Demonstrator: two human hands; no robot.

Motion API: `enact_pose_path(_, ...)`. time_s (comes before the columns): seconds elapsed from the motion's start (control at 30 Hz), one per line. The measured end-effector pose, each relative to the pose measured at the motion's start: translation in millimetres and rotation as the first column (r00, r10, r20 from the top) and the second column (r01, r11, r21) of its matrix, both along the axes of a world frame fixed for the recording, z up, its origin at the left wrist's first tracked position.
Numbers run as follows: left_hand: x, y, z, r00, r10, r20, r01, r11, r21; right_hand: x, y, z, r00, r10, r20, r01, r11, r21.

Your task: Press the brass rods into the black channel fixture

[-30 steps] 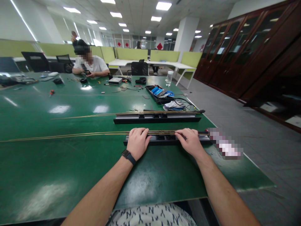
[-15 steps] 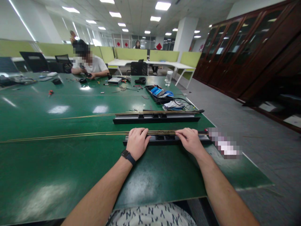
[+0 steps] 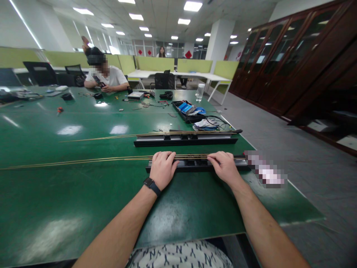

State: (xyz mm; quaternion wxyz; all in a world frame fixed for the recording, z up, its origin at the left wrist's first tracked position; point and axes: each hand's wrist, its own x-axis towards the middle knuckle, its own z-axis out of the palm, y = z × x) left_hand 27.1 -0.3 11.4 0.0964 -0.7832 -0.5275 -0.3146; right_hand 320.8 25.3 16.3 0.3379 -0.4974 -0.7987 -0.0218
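Note:
Several long, thin golden rods (image 3: 83, 161) run sideways along a black and silver rail (image 3: 181, 168) on the table in front of me. My left hand (image 3: 163, 167), with a dark watch on its wrist, lies curled over the rods and the rail's left part. Its fingertips bend down behind the rail and are partly hidden. Toward the rail's right part, my right hand (image 3: 224, 165) pinches the rods between thumb and fingers. The rods reach far out to the left past my left hand.
Behind lies a second rail (image 3: 184, 142) with golden rods along it. Farther back are a black tray (image 3: 184, 118) with blue items, gloves (image 3: 206, 124) and a clear jug (image 3: 200, 92). A blurred phone-like patch (image 3: 266, 169) sits right. Across the green table (image 3: 83, 204) sits a person (image 3: 107, 76).
My right hand has shifted very slightly left along the rods. My left hand stays in place. The person across the table has raised the object in their hands a little.

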Motion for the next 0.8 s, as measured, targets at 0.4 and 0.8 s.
enact_pose_path(0.4,-0.4,0.4,-0.9,1.0,0.001,0.002,-0.001,1.0,0.001,-1.2,-1.3,0.7,1.0,-0.007,0.003,0.007,1.0,0.011)
enact_pose_path(0.8,-1.0,0.4,-1.1,1.0,-0.012,-0.002,0.012,1.0,0.017,1.6,0.6,1.3,1.0,-0.008,0.007,0.008,1.0,-0.002)
